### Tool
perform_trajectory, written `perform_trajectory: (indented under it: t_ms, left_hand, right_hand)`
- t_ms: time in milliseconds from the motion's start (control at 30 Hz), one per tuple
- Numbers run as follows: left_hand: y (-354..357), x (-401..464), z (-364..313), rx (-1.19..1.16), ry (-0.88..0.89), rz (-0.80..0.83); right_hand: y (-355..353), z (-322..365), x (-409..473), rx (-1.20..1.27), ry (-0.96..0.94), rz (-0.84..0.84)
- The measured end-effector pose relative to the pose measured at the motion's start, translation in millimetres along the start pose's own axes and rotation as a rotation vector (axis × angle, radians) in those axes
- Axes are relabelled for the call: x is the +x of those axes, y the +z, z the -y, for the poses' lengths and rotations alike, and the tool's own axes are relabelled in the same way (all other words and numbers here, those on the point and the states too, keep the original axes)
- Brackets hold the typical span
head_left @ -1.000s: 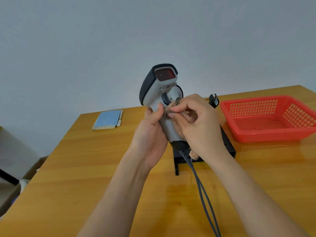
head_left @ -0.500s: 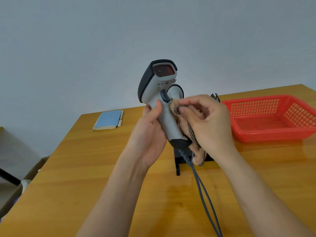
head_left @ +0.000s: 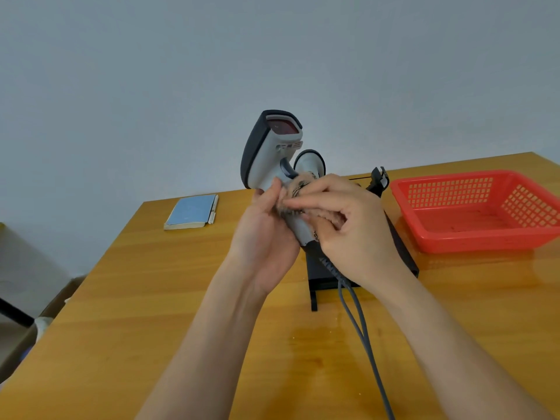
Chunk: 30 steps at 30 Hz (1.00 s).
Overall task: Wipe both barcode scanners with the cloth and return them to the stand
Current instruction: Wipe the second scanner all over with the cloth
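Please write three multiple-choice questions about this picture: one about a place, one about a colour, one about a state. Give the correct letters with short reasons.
1. Where does the notebook lie?
A. in the basket
B. on the table, left of the hands
C. on the stand

2. What colour is the basket?
A. red
B. green
C. white

3. How is the scanner held?
A. lying flat on the table
B. raised in the left hand, with the right hand pressing the cloth to its handle
C. hanging by its cable

Answers: 1 B, it rests on bare wood. 2 A, red mesh walls. 3 B, the left hand's fingers wrap the handle.
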<state>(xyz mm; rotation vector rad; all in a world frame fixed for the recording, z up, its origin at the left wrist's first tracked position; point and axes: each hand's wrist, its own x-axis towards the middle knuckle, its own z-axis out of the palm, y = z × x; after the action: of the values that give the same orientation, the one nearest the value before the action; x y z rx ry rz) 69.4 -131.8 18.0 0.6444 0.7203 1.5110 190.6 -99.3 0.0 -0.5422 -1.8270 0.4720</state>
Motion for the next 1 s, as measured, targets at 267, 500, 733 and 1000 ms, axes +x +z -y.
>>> perform_trajectory:
  t_ms: [267,500,733,1000]
  left_hand:
    - [-7,2,-3,0.113,-0.025,-0.062]
    - [-7,-1,-6,0.123,-0.045,-0.021]
    - [-11,1,-9,0.096,0.019,-0.042]
    - [1,-12,-15,0.050,0.014,0.023]
  right_hand:
    - [-2,1,-3,0.044,0.025,0.185]
    - [-13,6,-5,0.240,0.223,0.286]
    - [-22,-2,-5,0.310,0.350,0.282]
    - [-25,5,7,0.404,0.379,0.098]
